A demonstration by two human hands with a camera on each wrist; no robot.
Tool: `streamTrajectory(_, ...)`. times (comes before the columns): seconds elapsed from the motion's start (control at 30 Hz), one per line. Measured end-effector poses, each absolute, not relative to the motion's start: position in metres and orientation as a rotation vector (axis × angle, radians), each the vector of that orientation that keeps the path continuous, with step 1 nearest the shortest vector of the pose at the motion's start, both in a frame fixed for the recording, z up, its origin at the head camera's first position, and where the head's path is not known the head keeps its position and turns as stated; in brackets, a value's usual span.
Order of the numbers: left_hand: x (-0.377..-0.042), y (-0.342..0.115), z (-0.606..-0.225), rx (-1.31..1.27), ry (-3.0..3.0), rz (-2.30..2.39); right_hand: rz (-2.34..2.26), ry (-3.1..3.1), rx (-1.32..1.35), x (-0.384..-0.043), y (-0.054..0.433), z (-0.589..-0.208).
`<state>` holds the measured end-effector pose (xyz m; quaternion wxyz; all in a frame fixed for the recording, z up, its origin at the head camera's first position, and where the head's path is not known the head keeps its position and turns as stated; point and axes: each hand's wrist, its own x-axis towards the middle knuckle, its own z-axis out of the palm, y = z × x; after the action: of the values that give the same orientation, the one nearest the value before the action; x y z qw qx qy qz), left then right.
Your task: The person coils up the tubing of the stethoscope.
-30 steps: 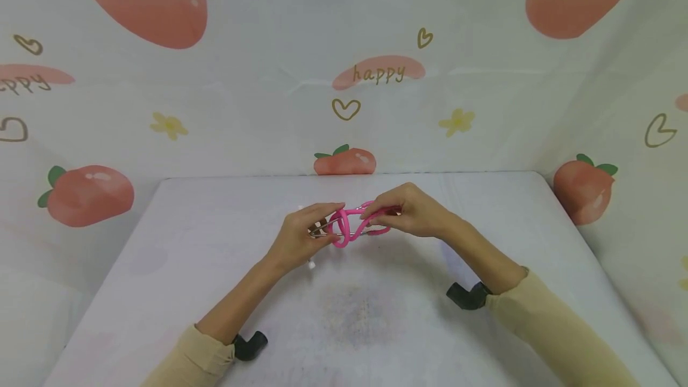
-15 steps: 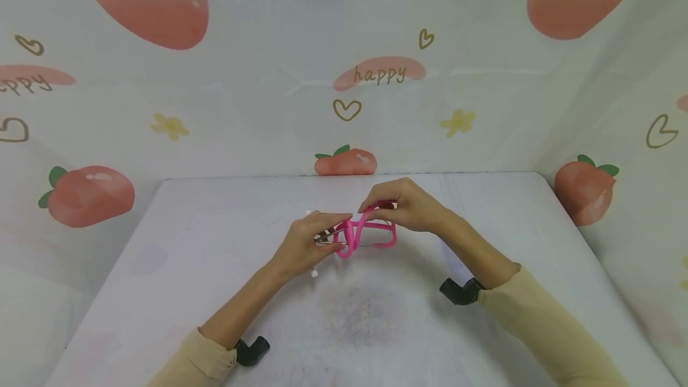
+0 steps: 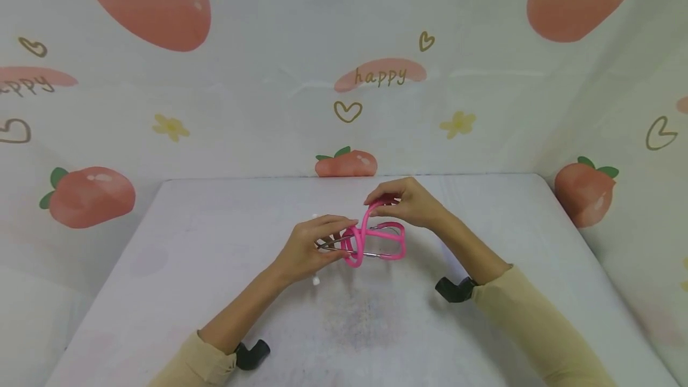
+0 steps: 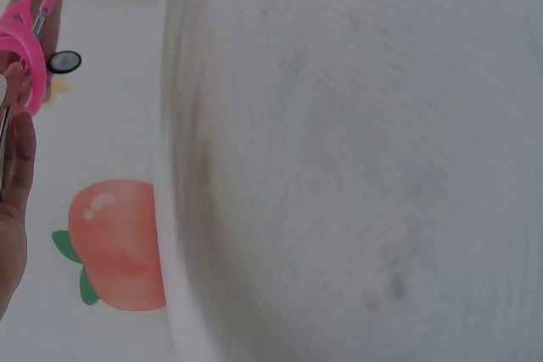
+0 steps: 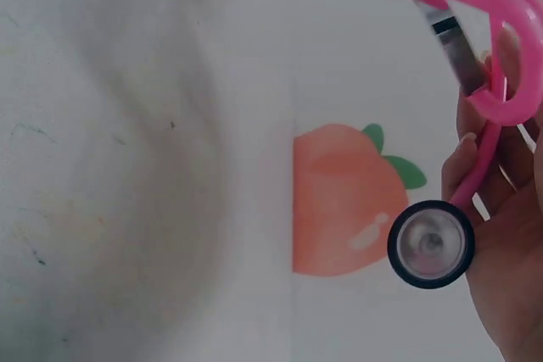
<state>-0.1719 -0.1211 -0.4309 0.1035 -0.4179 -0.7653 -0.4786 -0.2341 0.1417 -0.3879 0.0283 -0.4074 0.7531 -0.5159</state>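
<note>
A stethoscope with pink tubing (image 3: pixel 402 243) is held above the table, its tube coiled in loops round its metal ear tubes (image 3: pixel 372 254). My left hand (image 3: pixel 309 248) holds the ear-tube end between thumb and fingers. Below that hand a white ear tip (image 3: pixel 316 280) shows. My right hand (image 3: pixel 411 203) pinches the free end of the tubing, raised over the loops. The round chest piece (image 5: pixel 431 243), with a dark rim, hangs beside the right palm in the right wrist view. In the left wrist view only part of the left hand (image 4: pixel 15 184) appears at the edge.
A white-covered table (image 3: pixel 215 208) lies beneath both hands, with faint smudges near its middle. Behind it stands a white cloth backdrop (image 3: pixel 258 106) printed with peaches, hearts and flowers. A black elbow-shaped piece (image 3: pixel 455 290) sits at each sleeve cuff.
The right hand has lifted the tubing's end up off the looped part, which now shows below it. My left hand has shifted slightly right and down with the stethoscope.
</note>
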Motion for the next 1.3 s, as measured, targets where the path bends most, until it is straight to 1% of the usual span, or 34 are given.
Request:
streamTrajectory(0.27,-0.17,-0.119,-0.431,-1.254,-2.248,-1.468,-1.721,2.208,-1.023,-0.235,0.138,-0.405)
streamTrajectory(0.53,-0.166,-0.117,-0.432,-1.251,-2.362,-1.33,-1.691,2.192,-0.947,-0.233,0.135,-0.414)
streamTrajectory(0.7,-0.166,-0.117,-0.429,-1.226,-2.355,-1.374,-1.741,2.08,-0.856,-0.233,0.135,-0.421)
streamTrajectory(1.03,-0.168,-0.122,-0.42,-1.008,-2.353,-1.606,-1.757,1.886,-0.727,-0.235,0.146,-0.443)
streamTrajectory(1.3,-0.158,-0.122,-0.391,-0.928,-2.31,-1.67,-1.834,1.933,-0.602,-0.226,0.144,-0.45)
